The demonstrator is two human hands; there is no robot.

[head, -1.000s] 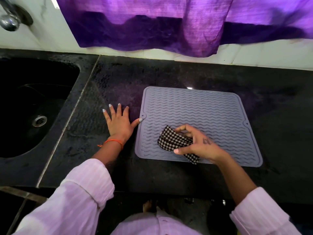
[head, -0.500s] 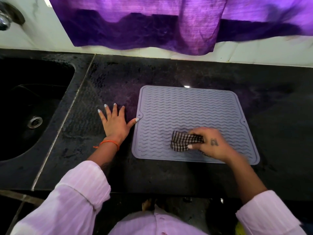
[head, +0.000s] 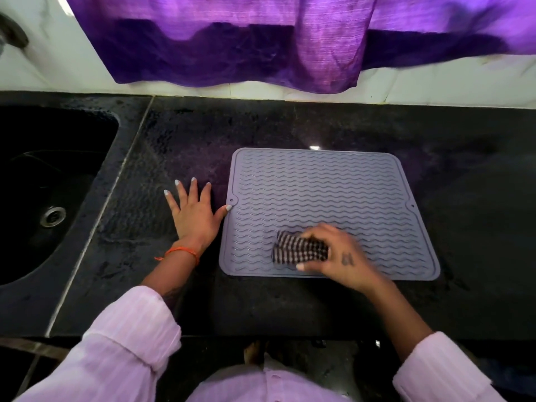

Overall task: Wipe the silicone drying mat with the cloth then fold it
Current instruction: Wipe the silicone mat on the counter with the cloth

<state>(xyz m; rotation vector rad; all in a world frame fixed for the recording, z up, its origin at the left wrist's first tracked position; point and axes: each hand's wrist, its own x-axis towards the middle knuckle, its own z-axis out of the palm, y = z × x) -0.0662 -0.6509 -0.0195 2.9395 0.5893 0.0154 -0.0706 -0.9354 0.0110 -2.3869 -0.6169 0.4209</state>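
Observation:
A grey silicone drying mat (head: 327, 198) with wavy ridges lies flat on the black counter. My right hand (head: 339, 256) grips a bunched black-and-white checked cloth (head: 298, 249) and presses it on the mat's near part, close to the front edge. My left hand (head: 194, 213) lies flat on the counter just left of the mat, fingers spread, its thumb tip touching the mat's left edge by the small tab.
A black sink (head: 49, 195) with a drain (head: 53, 216) is sunk into the counter at the left. A purple curtain (head: 261, 39) hangs over the white wall behind. The dark counter (head: 464, 184) extends to the right of the mat.
My right hand swept the cloth rightwards across the mat's near part and back a little to the left. My left hand stayed flat beside the mat.

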